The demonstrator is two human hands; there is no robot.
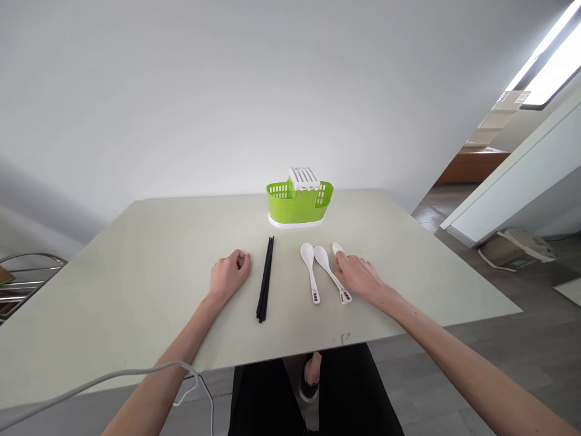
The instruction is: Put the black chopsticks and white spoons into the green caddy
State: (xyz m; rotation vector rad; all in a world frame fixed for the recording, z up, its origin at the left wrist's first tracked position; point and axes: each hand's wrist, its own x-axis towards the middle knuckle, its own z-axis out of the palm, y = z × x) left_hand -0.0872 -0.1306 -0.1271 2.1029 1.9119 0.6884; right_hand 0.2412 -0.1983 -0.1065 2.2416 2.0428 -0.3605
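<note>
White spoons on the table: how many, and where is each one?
3: the left spoon; the middle spoon, slanting beside it; and the right spoon, partly covered by the right hand. Others may be hidden beneath that hand.

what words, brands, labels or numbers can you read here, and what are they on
No text can be read for certain.
Left white spoon: tiny dark print near the handle's end, too small to read.
Middle white spoon: similar print, also too small.
Third white spoon: partly hidden by the right hand; nothing legible.
</note>
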